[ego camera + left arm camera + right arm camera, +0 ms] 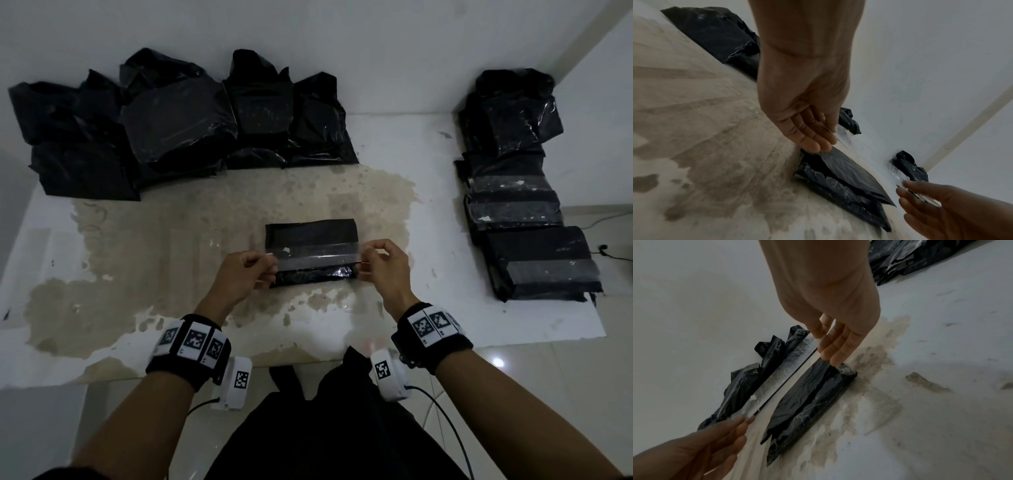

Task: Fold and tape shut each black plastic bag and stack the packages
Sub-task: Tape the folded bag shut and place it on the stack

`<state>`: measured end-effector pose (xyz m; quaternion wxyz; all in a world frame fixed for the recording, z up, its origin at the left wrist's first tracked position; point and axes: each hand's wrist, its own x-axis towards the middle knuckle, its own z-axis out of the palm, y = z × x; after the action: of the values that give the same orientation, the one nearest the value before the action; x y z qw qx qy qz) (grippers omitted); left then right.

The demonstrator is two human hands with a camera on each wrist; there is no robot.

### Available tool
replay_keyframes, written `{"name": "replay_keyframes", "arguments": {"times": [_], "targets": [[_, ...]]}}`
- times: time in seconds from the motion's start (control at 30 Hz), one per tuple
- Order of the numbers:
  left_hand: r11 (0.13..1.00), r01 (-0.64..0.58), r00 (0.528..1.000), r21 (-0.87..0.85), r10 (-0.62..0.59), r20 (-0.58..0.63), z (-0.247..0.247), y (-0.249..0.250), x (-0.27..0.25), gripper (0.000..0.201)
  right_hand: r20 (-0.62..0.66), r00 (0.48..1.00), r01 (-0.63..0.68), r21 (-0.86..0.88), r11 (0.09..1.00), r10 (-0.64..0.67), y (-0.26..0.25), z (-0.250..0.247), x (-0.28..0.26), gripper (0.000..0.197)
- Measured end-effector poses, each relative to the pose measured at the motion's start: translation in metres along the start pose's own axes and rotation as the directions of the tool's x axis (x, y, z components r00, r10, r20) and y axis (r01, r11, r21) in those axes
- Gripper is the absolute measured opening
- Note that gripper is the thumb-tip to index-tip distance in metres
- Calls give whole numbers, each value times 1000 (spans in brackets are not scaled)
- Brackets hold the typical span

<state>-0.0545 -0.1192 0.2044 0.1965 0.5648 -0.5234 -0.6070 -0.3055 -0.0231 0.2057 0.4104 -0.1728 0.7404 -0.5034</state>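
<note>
A folded black plastic bag (pixel 310 233) lies flat in the middle of the table. Just above it a strip of clear tape (pixel 315 255) is stretched taut between my two hands. My left hand (pixel 270 257) pinches the strip's left end and my right hand (pixel 364 250) pinches its right end. In the right wrist view the tape (pixel 777 379) hangs apart from the bag (pixel 807 399), with my right hand (pixel 825 344) at one end and my left hand (pixel 742 418) at the other. The left wrist view shows my left hand (pixel 824 142) over the bag (pixel 838 175).
A heap of loose black bags (pixel 171 120) lies at the back left against the wall. Several taped packages (pixel 524 205) are lined up and stacked along the right side. The table (pixel 171 257) has a worn brown patch; its front edge is near my wrists.
</note>
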Motion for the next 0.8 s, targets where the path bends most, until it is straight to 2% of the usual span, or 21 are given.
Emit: {"name": "replay_keyframes", "arguments": {"times": [0.13,0.3,0.63,0.8], "targets": [[999,9,1000,33,-9,8,0,-5,2,19,-28,994,101,-141,985,-106,4,4,-2,11],[997,6,1000,75,-6,-8,-5,-11,8,15,-36,981,179,-225,958,-191,3,5,3,11],[989,-27,999,148,33,-39,-4,-27,17,19,-5,981,184,-315,931,-195,26,3,14,12],[988,-20,995,153,34,-89,3,-34,25,12,-22,987,146,-325,934,-162,41,6,21,11]]}}
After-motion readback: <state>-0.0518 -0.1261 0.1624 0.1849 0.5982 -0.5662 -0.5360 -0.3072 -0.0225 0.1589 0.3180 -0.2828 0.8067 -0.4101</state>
